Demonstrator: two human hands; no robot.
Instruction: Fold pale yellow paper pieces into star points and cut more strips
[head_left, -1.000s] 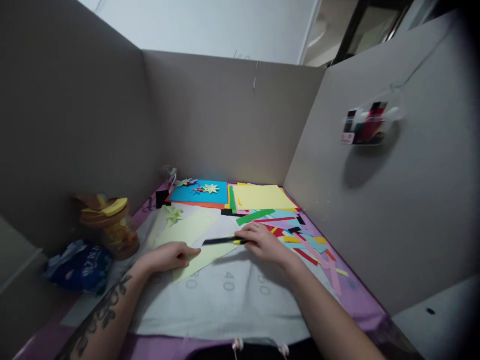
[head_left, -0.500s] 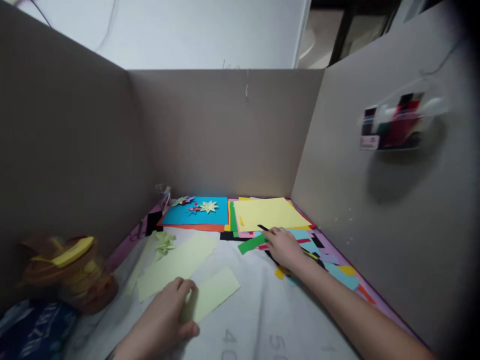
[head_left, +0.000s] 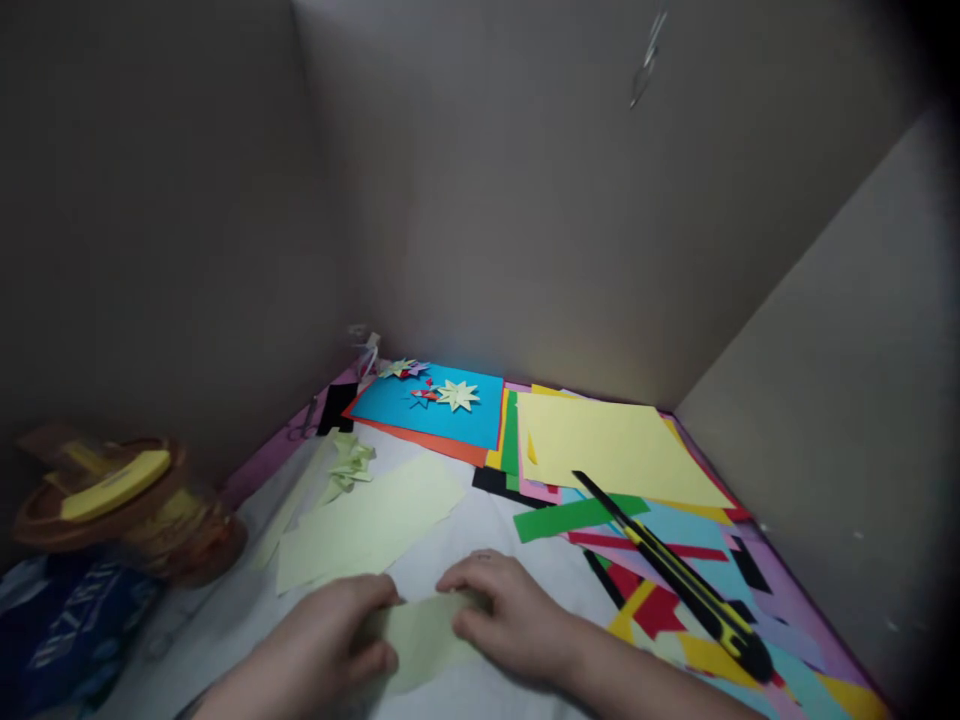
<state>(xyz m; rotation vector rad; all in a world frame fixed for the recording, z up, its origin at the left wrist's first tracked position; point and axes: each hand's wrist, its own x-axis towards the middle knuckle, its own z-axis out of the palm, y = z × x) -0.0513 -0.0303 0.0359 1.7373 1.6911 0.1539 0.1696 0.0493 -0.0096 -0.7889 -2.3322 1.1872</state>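
A pale green paper strip point(head_left: 426, 636) lies across the front middle, between my two hands. My left hand point(head_left: 326, 640) grips its left end with thumb and fingers, while the right end is pinched by my right hand point(head_left: 517, 620). Behind them a larger pale green sheet point(head_left: 360, 530) rests on the white cloth. Crumpled light green scraps point(head_left: 349, 467) sit at its upper left. On the right, a yellow and black cutter knife point(head_left: 675, 575) lies diagonally over a green strip point(head_left: 577, 516) and coloured scraps.
Paper stars point(head_left: 457, 395) lie on a blue sheet point(head_left: 480, 420) at the back. Yellow sheets point(head_left: 622, 445) are stacked to its right. At the left stand a brown-lidded container point(head_left: 180, 530) and a dark blue packet point(head_left: 75, 630). Grey panels point(head_left: 487, 200) surround the work area.
My right hand has left the cutter knife and come back to the pale green strip, now holding its right end. The view has tilted down and turned left.
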